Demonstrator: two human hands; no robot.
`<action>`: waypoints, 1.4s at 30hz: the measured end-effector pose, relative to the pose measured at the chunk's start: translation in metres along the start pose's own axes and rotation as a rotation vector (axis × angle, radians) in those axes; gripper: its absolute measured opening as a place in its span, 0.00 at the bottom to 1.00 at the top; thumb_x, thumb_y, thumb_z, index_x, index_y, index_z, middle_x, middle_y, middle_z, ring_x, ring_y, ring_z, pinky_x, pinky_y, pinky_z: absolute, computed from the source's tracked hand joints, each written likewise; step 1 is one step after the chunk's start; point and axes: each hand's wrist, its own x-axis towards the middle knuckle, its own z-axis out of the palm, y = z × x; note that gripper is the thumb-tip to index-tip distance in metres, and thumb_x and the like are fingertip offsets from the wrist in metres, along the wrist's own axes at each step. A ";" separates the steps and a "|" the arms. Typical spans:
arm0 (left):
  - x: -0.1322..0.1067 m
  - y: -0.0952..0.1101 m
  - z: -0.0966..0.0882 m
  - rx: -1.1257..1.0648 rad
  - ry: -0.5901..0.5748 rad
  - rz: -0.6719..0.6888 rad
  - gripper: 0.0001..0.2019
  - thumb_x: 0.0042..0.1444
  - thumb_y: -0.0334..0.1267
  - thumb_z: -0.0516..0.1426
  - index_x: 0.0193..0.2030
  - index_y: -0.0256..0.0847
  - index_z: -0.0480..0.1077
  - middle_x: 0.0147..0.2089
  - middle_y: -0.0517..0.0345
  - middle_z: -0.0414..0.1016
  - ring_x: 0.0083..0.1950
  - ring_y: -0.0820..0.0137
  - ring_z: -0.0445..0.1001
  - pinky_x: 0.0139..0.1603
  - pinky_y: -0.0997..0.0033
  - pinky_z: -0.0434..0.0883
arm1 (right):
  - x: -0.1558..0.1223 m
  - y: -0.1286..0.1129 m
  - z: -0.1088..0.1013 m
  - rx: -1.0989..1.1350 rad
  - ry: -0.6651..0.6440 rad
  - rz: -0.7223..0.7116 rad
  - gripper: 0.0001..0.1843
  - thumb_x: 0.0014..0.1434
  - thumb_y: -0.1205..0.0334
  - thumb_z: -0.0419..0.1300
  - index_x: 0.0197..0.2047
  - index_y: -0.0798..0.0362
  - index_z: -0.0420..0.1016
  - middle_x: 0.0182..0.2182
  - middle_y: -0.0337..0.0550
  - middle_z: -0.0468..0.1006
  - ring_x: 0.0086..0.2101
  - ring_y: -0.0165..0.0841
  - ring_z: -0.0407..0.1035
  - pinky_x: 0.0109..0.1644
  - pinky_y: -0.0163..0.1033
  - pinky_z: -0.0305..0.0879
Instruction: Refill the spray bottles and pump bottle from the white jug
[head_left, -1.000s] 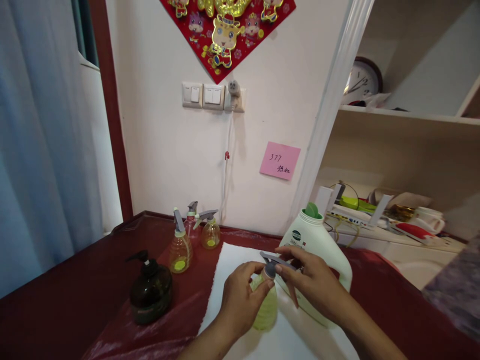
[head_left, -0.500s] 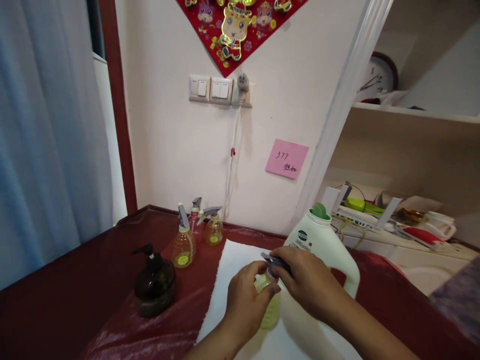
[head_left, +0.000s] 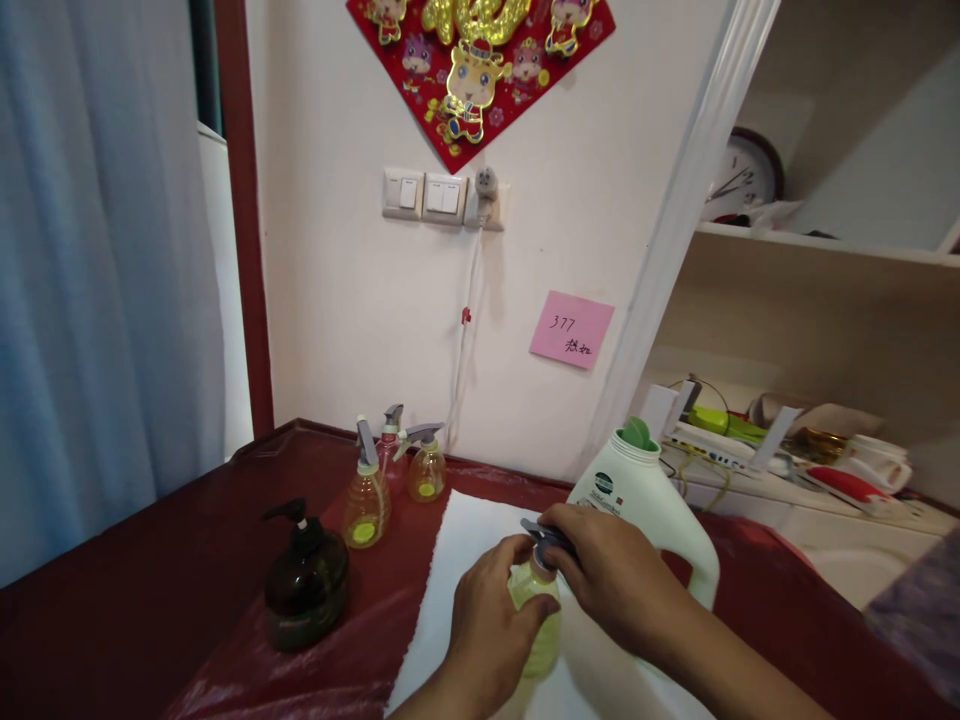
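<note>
A small yellowish see-through spray bottle (head_left: 546, 640) stands upright on a white sheet (head_left: 442, 590). My left hand (head_left: 491, 610) is wrapped round its body, thumb across the front. On top, my right hand (head_left: 600, 560) grips the grey trigger spray head (head_left: 541, 532) at the bottle's neck. Much of the head is hidden by my fingers. Just behind my right hand stands a large pale green jug (head_left: 637, 490) with a side handle and a green piece (head_left: 636, 432) in its open mouth.
Left of the sheet, a dark pump bottle (head_left: 306, 580) and yellow spray bottles (head_left: 367, 510) (head_left: 427, 475) stand on the dark red table (head_left: 150, 560). A pink spray bottle (head_left: 390, 450) is behind them. At right, a cluttered shelf (head_left: 817, 250) adjoins the wall.
The whole view has shifted slightly, with the scene sitting lower in the picture. Both hands keep their hold on the spray bottle and its head; the right fingers have moved slightly around the head.
</note>
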 end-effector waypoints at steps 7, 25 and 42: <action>0.001 0.001 -0.001 0.025 -0.003 0.035 0.20 0.51 0.37 0.60 0.53 0.47 0.70 0.54 0.55 0.79 0.55 0.57 0.75 0.55 0.62 0.68 | 0.003 -0.011 0.001 -0.073 -0.009 0.064 0.04 0.59 0.68 0.56 0.37 0.51 0.71 0.38 0.49 0.82 0.38 0.44 0.76 0.35 0.41 0.55; 0.002 0.012 0.010 0.131 0.107 0.054 0.03 0.60 0.39 0.55 0.36 0.46 0.69 0.39 0.59 0.79 0.44 0.61 0.76 0.37 0.69 0.65 | 0.009 -0.011 -0.004 -0.041 -0.070 0.092 0.04 0.59 0.66 0.56 0.39 0.53 0.71 0.35 0.55 0.82 0.37 0.48 0.76 0.34 0.42 0.55; 0.000 0.000 0.016 -0.050 0.104 0.124 0.08 0.59 0.32 0.55 0.45 0.43 0.72 0.45 0.55 0.77 0.48 0.60 0.75 0.48 0.64 0.67 | -0.007 0.058 -0.001 0.355 -0.131 -0.345 0.21 0.70 0.51 0.52 0.64 0.38 0.67 0.68 0.45 0.62 0.67 0.40 0.52 0.69 0.52 0.50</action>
